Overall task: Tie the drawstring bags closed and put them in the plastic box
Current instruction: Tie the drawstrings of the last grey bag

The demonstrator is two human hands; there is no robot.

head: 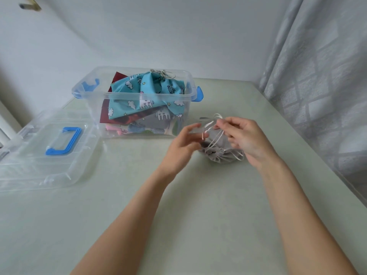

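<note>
Grey drawstring bag (216, 153) lies gathered on the worktop (178, 205) just right of the plastic box (95, 96), its white cord (208, 126) pinched in the grip of both the left hand (184, 143) and right hand (248, 139).

Both forearms reach forward, left hand (183, 144) and right hand (245, 136) close together, fingers curled, pinching.

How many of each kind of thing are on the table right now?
Grey drawstring bag outside the box, being tied: 1
Clear plastic box: 1
Clear lid with blue handle: 1
Bags inside the box: several, only the blue unicorn bag countable
Total countable: 4
</note>
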